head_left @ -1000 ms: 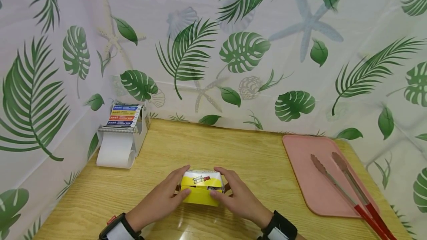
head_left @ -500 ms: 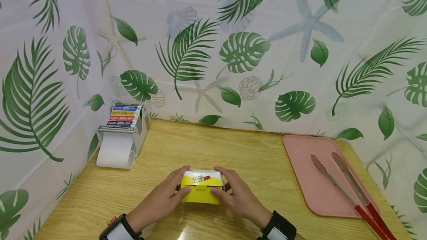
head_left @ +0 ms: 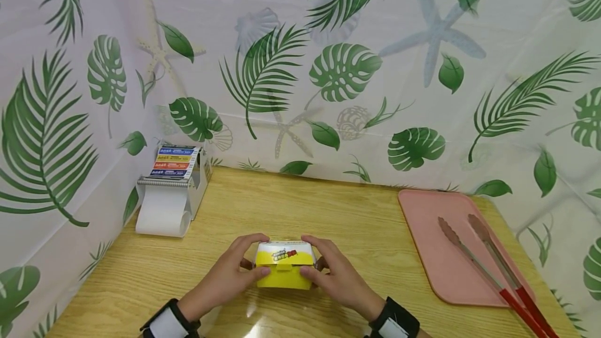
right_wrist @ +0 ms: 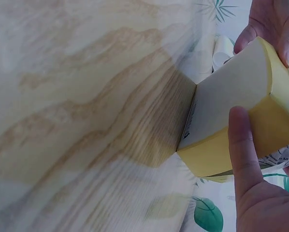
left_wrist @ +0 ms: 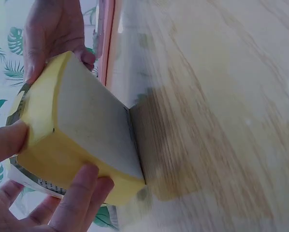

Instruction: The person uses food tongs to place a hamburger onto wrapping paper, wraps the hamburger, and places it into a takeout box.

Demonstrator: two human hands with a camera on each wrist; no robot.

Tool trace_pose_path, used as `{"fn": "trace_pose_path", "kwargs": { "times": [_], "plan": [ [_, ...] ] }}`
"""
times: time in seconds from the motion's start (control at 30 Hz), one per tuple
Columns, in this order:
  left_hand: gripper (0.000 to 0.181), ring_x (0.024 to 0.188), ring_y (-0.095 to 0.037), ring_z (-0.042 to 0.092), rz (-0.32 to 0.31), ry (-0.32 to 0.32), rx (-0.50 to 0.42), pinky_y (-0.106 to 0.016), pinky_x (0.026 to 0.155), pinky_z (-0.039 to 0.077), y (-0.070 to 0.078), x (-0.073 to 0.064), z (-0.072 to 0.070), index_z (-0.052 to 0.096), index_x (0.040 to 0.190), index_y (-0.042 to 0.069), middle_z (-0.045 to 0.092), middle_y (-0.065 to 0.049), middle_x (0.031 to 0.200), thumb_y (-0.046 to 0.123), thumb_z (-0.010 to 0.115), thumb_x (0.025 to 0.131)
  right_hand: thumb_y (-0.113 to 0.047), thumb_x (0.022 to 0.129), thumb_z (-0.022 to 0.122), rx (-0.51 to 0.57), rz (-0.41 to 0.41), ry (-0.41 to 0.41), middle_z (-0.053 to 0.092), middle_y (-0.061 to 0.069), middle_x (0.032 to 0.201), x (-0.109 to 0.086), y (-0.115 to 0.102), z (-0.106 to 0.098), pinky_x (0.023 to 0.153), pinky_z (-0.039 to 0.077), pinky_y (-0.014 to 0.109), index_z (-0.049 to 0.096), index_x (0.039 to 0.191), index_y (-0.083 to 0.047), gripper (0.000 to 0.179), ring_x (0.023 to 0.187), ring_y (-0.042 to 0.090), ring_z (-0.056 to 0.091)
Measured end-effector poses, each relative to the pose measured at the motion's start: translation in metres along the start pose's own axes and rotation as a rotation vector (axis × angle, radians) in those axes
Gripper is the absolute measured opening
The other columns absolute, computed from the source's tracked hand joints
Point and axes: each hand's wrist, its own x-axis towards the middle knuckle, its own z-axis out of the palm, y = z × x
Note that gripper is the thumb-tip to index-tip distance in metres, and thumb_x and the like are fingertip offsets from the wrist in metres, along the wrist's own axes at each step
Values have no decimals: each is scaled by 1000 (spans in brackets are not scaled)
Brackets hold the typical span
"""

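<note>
A small yellow-and-white paper food box (head_left: 284,279) with printing on its lid is held between both hands at the table's near middle. My left hand (head_left: 231,273) grips its left side, thumb on the yellow front and index finger at the lid's back edge. My right hand (head_left: 341,275) grips the right side in the same way. The lid is down, its small tab at the front. Both wrist views show the box tilted, near side raised, its pale underside (left_wrist: 93,113) facing the camera and its far bottom edge at the tabletop.
A pink tray (head_left: 422,254) lies at the right, with red-handled tongs (head_left: 493,275) across it. At the back left stands a label roll dispenser (head_left: 199,184) with a white roll (head_left: 161,213). A leaf-print sheet (head_left: 300,67) hangs behind the wooden table (head_left: 319,207).
The dark gaps between lid and front have closed, and the lid's front edge now meets the yellow front. Both hands have stayed on the box, with small shifts of fingers and thumbs.
</note>
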Motion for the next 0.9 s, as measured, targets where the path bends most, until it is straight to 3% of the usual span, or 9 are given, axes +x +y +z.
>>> {"fn": "trace_pose_path", "kwargs": {
  "times": [0.3,0.43,0.6,0.73,0.9],
  "plan": [
    [56,92,-26,60,-161,-10,-201,-34,71,53,7,-2,0,53,137,25,30,-17,152,18,80,89,-25,102,63,-17,-41,-48,34,19,149,-2,2,-2,70,56,23,37,155,-19,59,85,14,55],
    [55,95,-29,55,-205,-19,-248,-34,71,49,7,-3,0,52,138,26,25,-15,155,19,79,90,-20,104,60,38,-65,-87,30,21,150,-3,2,-3,74,58,27,35,156,-17,58,89,16,57],
    [52,106,-31,51,-258,-88,-329,-39,81,51,6,-4,-5,47,145,29,19,-11,160,22,68,98,-19,105,58,71,-54,-97,32,20,147,-2,4,-5,74,60,35,36,156,-18,55,88,15,59],
    [53,113,-28,52,-246,-143,-340,-43,92,52,5,-3,-6,40,152,29,14,-10,162,20,57,103,-21,105,59,59,-37,-76,35,20,145,-2,4,-7,73,59,35,38,155,-19,54,85,16,59],
    [53,109,-26,54,-136,-113,-199,-40,88,53,4,-2,-1,36,156,28,18,-12,163,17,50,107,-25,104,60,36,-33,-55,38,20,143,-1,8,-7,73,59,34,38,155,-16,56,82,17,61]
  ]
}}
